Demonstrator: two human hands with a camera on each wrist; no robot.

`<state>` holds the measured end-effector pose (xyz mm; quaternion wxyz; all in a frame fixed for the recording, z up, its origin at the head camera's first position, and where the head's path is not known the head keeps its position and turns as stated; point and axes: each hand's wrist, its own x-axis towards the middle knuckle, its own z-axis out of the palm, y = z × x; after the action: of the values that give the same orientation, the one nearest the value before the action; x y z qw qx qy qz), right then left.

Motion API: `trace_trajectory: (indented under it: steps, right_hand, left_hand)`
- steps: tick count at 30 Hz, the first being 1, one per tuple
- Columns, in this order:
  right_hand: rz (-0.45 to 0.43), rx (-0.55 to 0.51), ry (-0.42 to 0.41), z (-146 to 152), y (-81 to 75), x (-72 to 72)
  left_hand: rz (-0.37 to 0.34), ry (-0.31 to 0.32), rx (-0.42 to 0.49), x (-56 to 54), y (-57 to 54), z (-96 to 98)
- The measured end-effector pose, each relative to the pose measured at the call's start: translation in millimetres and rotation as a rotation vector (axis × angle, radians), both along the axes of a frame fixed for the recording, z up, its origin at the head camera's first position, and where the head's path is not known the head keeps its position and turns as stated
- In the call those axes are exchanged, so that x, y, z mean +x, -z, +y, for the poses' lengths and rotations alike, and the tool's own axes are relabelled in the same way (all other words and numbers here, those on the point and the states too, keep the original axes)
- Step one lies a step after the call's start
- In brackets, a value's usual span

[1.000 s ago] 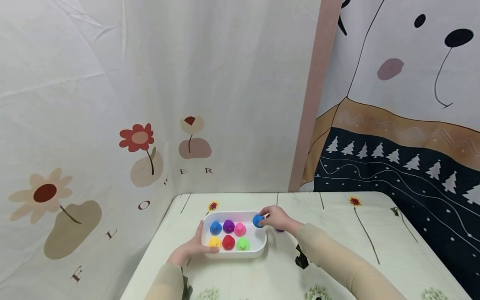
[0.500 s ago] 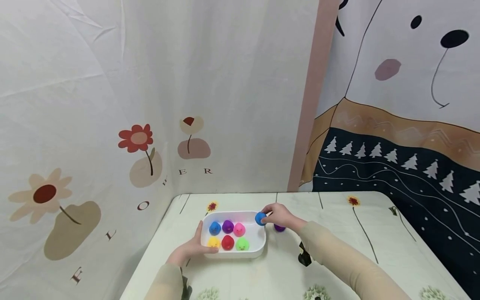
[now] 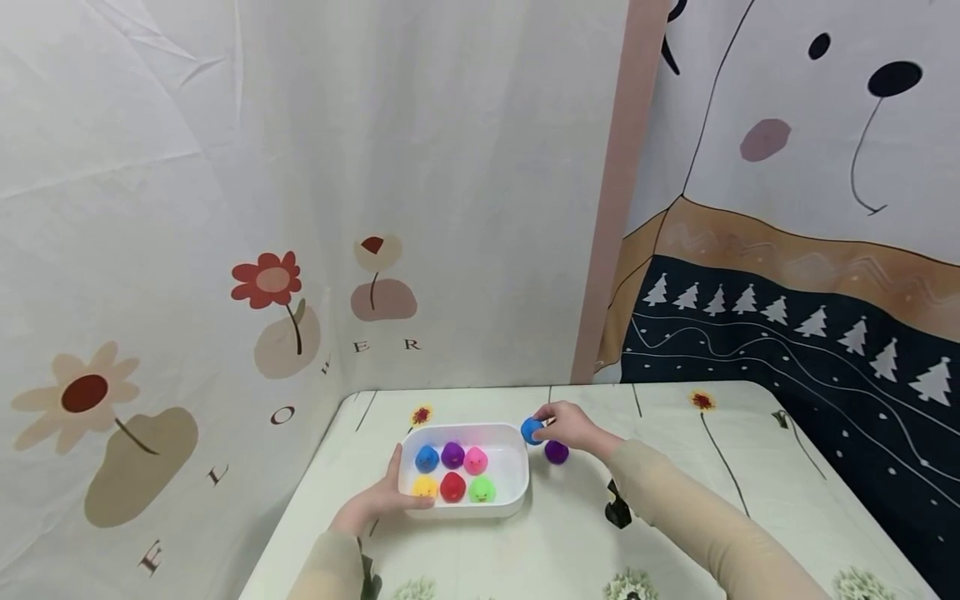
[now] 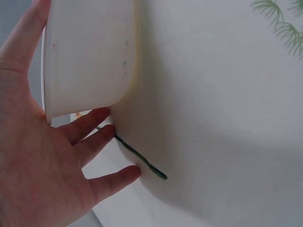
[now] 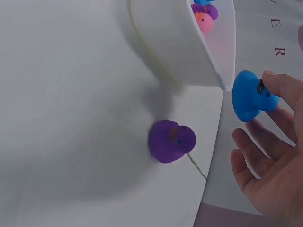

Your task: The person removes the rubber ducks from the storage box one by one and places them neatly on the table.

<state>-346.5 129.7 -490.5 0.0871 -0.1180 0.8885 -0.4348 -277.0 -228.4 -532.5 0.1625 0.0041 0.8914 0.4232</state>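
Observation:
A white tray (image 3: 517, 487) stands on the table, with several small rubber ducks in two rows in its left and middle part. My left hand (image 3: 378, 497) holds the tray's left end, thumb over the near corner and fingers against the outside. In the left wrist view its fingers (image 4: 94, 146) spread beside the tray wall. My right hand (image 3: 570, 427) pinches a blue rubber duck (image 5: 246, 96) between thumb and fingertips, just outside the tray's right end. A purple rubber duck (image 5: 165, 141) sits on the table below that hand, untouched.
Inside the tray are a blue duck (image 3: 427, 458), a purple duck (image 3: 452, 455), a pink duck (image 3: 476, 460), a yellow duck (image 3: 424, 486), a red duck (image 3: 453, 487) and a green duck (image 3: 482, 489). A flower-printed cloth (image 3: 675, 475) covers the table; printed curtains hang behind.
My right hand has carried the blue duck rightwards, from over the tray's right end to just outside it. The purple duck on the table has come into fuller sight. My left hand stays on the tray.

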Motion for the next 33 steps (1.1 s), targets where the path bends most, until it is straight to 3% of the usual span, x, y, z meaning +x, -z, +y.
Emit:
trace_trajectory:
  steps: [9, 21, 33]
  right_hand:
    - [0.014, 0.019, 0.013, 13, 0.0, -1.1]
    - [0.011, 0.051, 0.055, 29, 0.3, 0.0]
    - [-0.01, 0.048, 0.083, 38, 3.5, 0.8]
  left_hand:
    - [-0.008, -0.004, 0.023, -14.2, 20.4, -9.6]
    - [-0.004, 0.01, -0.005, 1.3, -3.0, 0.0]
    - [-0.007, 0.002, 0.005, -3.1, 4.5, -2.5]
